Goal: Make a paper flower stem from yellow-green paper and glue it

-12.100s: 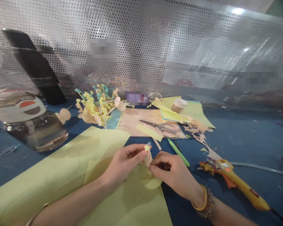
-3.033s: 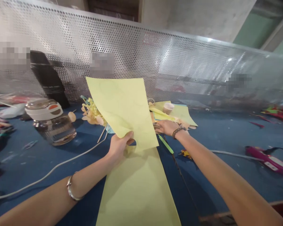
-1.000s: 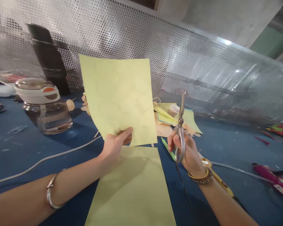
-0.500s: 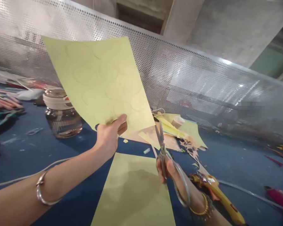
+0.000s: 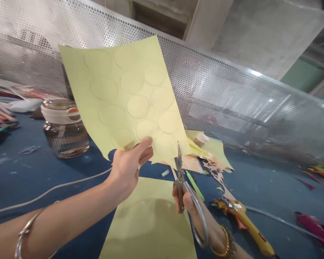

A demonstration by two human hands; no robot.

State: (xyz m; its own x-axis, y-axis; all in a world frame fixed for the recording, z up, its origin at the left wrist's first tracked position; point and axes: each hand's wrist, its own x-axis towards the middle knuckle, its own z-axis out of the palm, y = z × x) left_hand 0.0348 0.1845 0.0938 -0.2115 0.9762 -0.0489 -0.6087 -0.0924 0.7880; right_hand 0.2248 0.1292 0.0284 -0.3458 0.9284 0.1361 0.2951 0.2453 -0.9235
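A yellow paper sheet (image 5: 110, 86) with several circles drawn on it is held upright by my left hand (image 5: 131, 163), thumb in front at its lower edge. My right hand (image 5: 190, 205) is closed round the handles of metal scissors (image 5: 180, 172). The scissor blades are parted and point up at the sheet's lower right corner, one blade in front of the paper. Beneath both hands a second yellow sheet (image 5: 151, 223) lies on the blue table (image 5: 83, 226).
A lidded glass jar (image 5: 66, 133) stands at the left, beyond a white cord. Behind the scissors lie paper scraps (image 5: 216, 167). A yellow glue gun (image 5: 245, 223) and a magenta tool (image 5: 314, 226) are at the right. A perforated metal panel (image 5: 205, 86) runs across the back.
My left hand and the held sheet have moved right. The scissors have moved slightly left and now overlap the sheet's lower right corner. A green strip shows behind the scissors.
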